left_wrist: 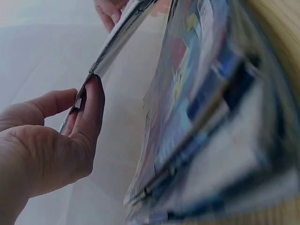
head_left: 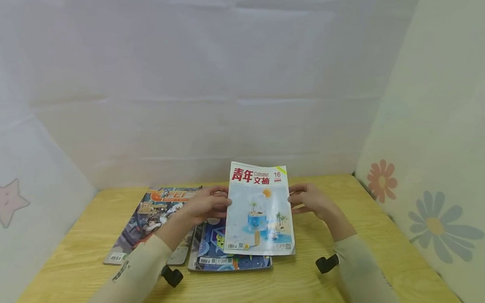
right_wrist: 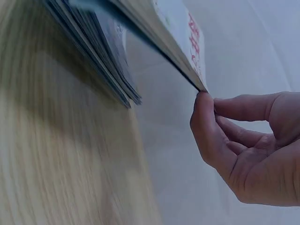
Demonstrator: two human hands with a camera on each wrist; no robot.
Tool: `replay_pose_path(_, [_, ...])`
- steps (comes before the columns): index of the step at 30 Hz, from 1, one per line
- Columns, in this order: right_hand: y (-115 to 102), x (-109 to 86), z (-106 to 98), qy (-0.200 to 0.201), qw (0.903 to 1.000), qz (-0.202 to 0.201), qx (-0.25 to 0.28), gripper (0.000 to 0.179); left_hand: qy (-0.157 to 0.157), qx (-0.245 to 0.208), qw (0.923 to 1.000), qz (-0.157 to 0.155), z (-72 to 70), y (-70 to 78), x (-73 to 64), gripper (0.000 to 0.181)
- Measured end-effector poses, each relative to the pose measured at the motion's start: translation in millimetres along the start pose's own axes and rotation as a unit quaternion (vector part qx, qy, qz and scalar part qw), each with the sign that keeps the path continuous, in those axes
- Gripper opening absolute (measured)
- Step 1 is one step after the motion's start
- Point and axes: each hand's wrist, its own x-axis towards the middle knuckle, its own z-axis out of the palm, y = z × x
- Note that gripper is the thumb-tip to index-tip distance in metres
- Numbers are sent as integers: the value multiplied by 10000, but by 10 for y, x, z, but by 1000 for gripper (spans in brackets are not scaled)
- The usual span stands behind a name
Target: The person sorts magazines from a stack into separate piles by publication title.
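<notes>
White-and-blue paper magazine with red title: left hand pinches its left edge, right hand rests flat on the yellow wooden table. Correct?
Not quite: the right hand isn't on the yellow wooden table; the right wrist view shows it pinching the opposite edge of the white-and-blue paper magazine with red title. The left hand does pinch the left edge.

Pale magazine (head_left: 260, 211), closed, red-titled, tilted, raised above blue magazine (head_left: 210, 245).

White magazine (head_left: 241, 196) was glossy paper. Beneath it, worktop (head_left: 286, 289) looked smooth, wood-grained; backdrop (head_left: 213, 79) behind it was creased.
</notes>
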Motion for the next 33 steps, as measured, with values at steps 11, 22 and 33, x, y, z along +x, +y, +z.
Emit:
replay_pose_path(11, [148,40,-360,1077,9935,115,-351,41,-77,-662,9953,-697,512,-20,458,49])
replay_pose_path(22, [364,45,-545,2068,9749,417,-713,44,149,-682,9928,-975,996,-96,857,56])
replay_pose_path(33, [554,114,-684,2178,9670,973,-896,46,11,-153,9947,-1020,1198,-195,994,51])
